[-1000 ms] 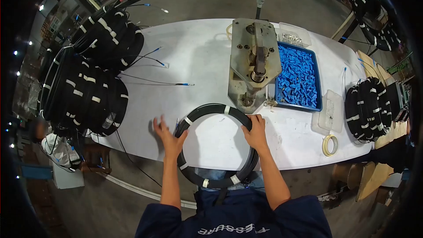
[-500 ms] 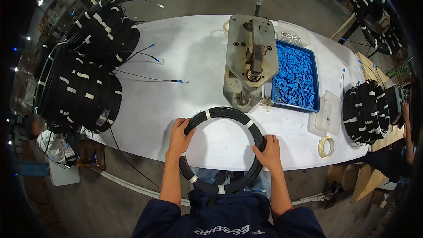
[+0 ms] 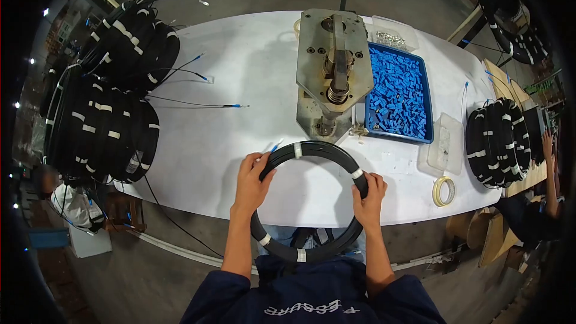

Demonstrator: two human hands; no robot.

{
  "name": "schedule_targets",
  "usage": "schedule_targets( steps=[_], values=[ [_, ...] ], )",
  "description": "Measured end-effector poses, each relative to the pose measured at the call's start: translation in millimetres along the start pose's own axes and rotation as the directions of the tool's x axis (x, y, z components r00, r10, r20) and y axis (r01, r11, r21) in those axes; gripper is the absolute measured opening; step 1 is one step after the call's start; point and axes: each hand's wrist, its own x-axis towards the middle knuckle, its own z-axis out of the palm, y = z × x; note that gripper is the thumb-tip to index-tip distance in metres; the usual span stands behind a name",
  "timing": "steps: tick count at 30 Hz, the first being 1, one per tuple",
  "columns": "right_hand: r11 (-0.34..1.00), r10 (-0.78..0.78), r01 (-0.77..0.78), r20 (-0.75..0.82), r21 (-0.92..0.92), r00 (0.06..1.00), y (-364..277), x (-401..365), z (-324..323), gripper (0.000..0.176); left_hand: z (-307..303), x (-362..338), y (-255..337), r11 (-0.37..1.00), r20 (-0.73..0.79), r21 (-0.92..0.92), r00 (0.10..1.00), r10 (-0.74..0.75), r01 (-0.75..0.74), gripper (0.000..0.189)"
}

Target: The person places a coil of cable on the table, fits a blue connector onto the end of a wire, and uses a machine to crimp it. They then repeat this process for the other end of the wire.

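Note:
I hold a black cable coil (image 3: pixel 318 149) bound with white tape bands, lying at the near edge of the white table (image 3: pixel 204 150) and overhanging it toward me. My left hand (image 3: pixel 254 180) grips the coil's left side. My right hand (image 3: pixel 370 193) grips its right side. A blue-tipped cable end (image 3: pixel 275 145) sticks out from the coil just above my left hand. Behind the coil stands a metal hand press (image 3: pixel 332 72).
Stacks of taped black coils (image 3: pixel 102 126) fill the table's left side, with loose blue-tipped leads (image 3: pixel 237 106) trailing out. A blue tray of blue connectors (image 3: pixel 399 93), a clear plastic box (image 3: pixel 444 147), a tape roll (image 3: pixel 444 191) and more coils (image 3: pixel 498 144) lie right. Another person's hand (image 3: pixel 547 144) shows far right.
My left hand went from open beside the coil to gripping its left side. My right hand slid down the right side. The coil has turned, its tape bands shifting clockwise.

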Motion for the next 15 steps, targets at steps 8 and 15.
schedule_targets(
  steps=[8, 15],
  values=[
    [0.985, 0.175, -0.175, 0.027, -0.005, 0.984, 13, -5, -5, 0.048, 17, 8, 3, 0.969, 0.116, -0.192, 0.984, -0.137, 0.158, 0.051],
    [0.956, 0.272, -0.262, -0.069, 0.13, 0.96, -5, -30, 14, 0.049, 11, 3, -26, 0.974, 0.072, -0.058, 0.974, -0.215, 0.219, 0.043]
  ],
)
